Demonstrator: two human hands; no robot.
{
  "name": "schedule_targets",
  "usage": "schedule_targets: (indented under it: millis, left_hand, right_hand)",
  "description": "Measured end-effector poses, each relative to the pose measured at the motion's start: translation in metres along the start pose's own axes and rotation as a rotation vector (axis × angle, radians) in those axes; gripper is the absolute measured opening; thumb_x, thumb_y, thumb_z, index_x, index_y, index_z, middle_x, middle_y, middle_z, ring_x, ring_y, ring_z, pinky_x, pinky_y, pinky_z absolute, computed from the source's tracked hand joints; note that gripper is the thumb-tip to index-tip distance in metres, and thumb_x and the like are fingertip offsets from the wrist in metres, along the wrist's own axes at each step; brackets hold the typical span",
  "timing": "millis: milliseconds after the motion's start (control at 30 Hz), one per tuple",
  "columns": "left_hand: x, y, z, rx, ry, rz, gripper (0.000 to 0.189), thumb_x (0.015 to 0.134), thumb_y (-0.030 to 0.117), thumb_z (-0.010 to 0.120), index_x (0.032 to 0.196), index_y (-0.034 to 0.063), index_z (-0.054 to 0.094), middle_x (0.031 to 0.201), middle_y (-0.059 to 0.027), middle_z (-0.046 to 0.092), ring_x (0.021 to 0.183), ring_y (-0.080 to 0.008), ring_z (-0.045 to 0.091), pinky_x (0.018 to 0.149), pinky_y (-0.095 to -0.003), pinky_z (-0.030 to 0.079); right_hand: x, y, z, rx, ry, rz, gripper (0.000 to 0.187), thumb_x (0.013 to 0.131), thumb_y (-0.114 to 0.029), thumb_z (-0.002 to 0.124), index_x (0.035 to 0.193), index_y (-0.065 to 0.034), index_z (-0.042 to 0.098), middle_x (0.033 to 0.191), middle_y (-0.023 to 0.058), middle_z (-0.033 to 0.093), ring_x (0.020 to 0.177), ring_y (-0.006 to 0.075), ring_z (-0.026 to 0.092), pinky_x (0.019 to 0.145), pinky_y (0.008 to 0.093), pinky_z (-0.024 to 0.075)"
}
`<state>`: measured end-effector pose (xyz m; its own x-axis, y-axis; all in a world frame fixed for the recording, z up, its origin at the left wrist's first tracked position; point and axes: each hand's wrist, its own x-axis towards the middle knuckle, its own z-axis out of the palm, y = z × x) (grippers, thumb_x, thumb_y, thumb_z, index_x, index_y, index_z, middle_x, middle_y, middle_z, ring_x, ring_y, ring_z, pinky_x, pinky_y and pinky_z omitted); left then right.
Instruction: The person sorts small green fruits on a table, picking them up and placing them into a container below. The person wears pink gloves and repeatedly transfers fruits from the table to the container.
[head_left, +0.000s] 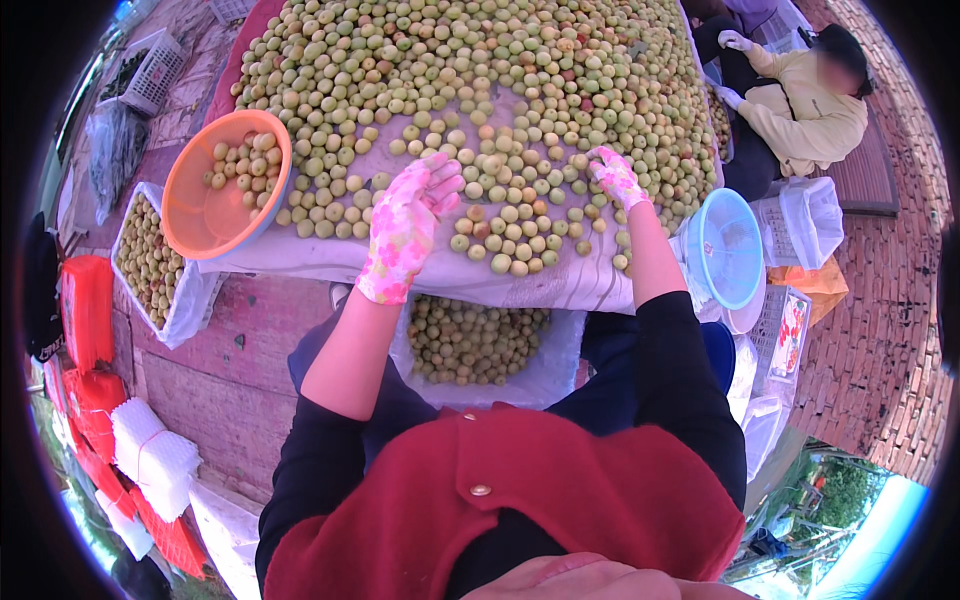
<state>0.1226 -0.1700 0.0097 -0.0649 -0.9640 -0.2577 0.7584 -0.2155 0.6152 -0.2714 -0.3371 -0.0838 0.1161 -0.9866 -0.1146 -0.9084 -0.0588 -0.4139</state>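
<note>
Many small round yellow-green fruits (517, 225) lie spread over a cloth-covered table (315, 259). My left hand (411, 221), in a pink flowered glove, is raised over the table's near part, palm turned partly inward, fingers a little apart, with no fruit visible in it. In a matching glove, my right hand (616, 176) reaches among the fruits at the right, its fingertips beside a few of them; whether it grips one cannot be told. Between the hands lies a loose group of fruits. Below the table edge, between my knees, a lined crate (562, 367) holds more fruits.
An orange plastic basin (217, 225) with some fruits rests at the table's left corner. Left of it stands a lined crate (184, 315) of fruits. A light blue basket (729, 247) is at the right. A gloved co-worker (795, 112) sits at the upper right. Foam netting (154, 450) lies lower left.
</note>
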Motion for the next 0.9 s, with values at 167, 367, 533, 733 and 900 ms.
schedule_targets:
  millis: [167, 367, 533, 733, 900]
  left_hand:
    - [0.003, 0.0, 0.0, -0.031, 0.012, -0.018, 0.047, 0.102, 0.025, 0.052, 0.141, -0.0022, 0.05, 0.133, -0.0148, 0.06, 0.118, -0.0238, 0.06, 0.101, -0.0366, 0.047]
    - [0.006, -0.007, -0.001, -0.019, 0.007, -0.032, 0.047, 0.103, 0.029, 0.051, 0.14, -0.0001, 0.052, 0.131, -0.0128, 0.062, 0.116, -0.0223, 0.061, 0.097, -0.0348, 0.047]
    - [0.007, -0.006, -0.001, -0.005, 0.01, -0.031, 0.048, 0.102, 0.03, 0.052, 0.139, -0.0002, 0.053, 0.129, -0.0123, 0.062, 0.116, -0.0219, 0.061, 0.097, -0.0344, 0.047]
    - [0.005, 0.008, 0.003, -0.103, 0.019, -0.056, 0.045, 0.102, 0.02, 0.052, 0.142, -0.0009, 0.05, 0.137, -0.0139, 0.058, 0.122, -0.0228, 0.058, 0.102, -0.0351, 0.047]
    - [0.001, 0.016, 0.006, -0.154, 0.037, -0.047, 0.045, 0.102, 0.023, 0.052, 0.14, -0.0015, 0.051, 0.135, -0.0147, 0.06, 0.119, -0.023, 0.06, 0.099, -0.0348, 0.048]
  right_hand:
    - [-0.037, -0.004, -0.012, 0.409, -0.102, 0.22, 0.024, 0.09, -0.024, 0.067, 0.105, -0.0059, 0.07, 0.08, 0.0086, 0.066, 0.071, 0.0199, 0.064, 0.067, 0.0344, 0.053]
    - [-0.006, -0.04, 0.009, -0.061, 0.054, -0.085, 0.037, 0.09, -0.035, 0.067, 0.115, -0.0071, 0.065, 0.101, 0.0123, 0.067, 0.093, 0.0284, 0.064, 0.082, 0.0412, 0.0515]
    - [0.013, -0.071, 0.016, -0.449, -0.197, -0.07, 0.049, 0.09, -0.044, 0.066, 0.123, -0.0081, 0.061, 0.119, 0.0154, 0.069, 0.112, 0.0354, 0.063, 0.094, 0.0469, 0.0502]
    - [-0.1, -0.024, -0.06, -0.223, -0.106, 0.048, 0.054, 0.094, -0.047, 0.061, 0.127, -0.0039, 0.06, 0.122, 0.0197, 0.067, 0.117, 0.0376, 0.061, 0.098, 0.0453, 0.0476]
    - [-0.251, 0.032, -0.151, -0.394, -0.031, 0.541, 0.045, 0.09, -0.037, 0.067, 0.12, -0.0043, 0.063, 0.108, 0.0209, 0.07, 0.107, 0.0372, 0.066, 0.091, 0.0466, 0.0497]
